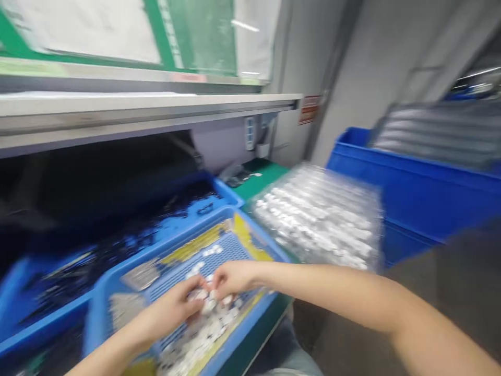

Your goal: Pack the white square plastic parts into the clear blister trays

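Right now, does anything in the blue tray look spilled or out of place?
The white parts look odd: they lie in a loose heap at the near end of the blue tray, under the left hand and right hand, with a few strays up the mesh. Blur hides any damage.

Bright, cool light falls from overhead, with a strip light (475, 73) glowing at the upper right and pale streaks of reflection across the glossy panel (203, 31). Harsh glare scatters over the clear plastic trays (317, 214), while deep shadow fills the space under the metal shelf (90, 183). Motion blur smears the whole frame, softening the left hand (168, 313), the right hand (235, 277) and the blue tray (176, 241), and nothing is crisply focused. The wide lens stretches and slants lines toward the edges.
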